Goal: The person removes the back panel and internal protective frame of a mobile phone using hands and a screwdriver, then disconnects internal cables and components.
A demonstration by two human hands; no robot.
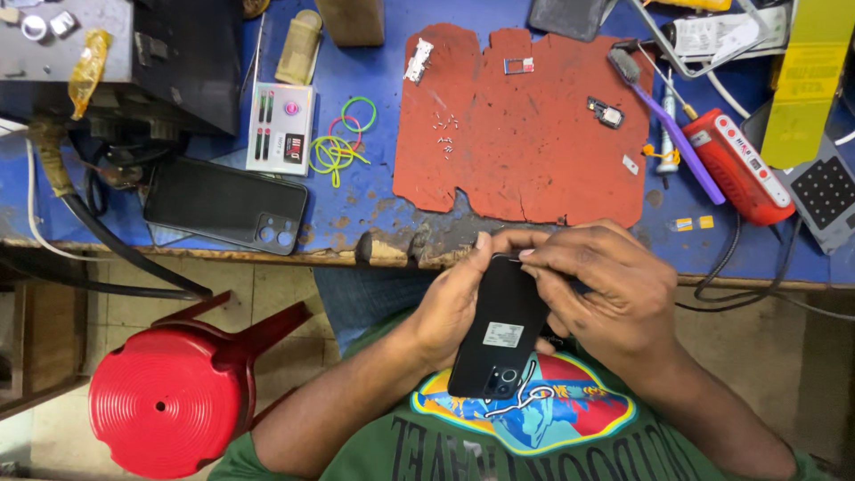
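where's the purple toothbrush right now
In the head view, the purple toothbrush lies at the right on the blue bench, between the red mat and the red tool.

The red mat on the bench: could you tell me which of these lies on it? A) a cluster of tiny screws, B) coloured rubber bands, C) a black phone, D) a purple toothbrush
A: tiny screws lie scattered on the red mat, while the rubber bands and the spare phone lie on the blue bench to its left.
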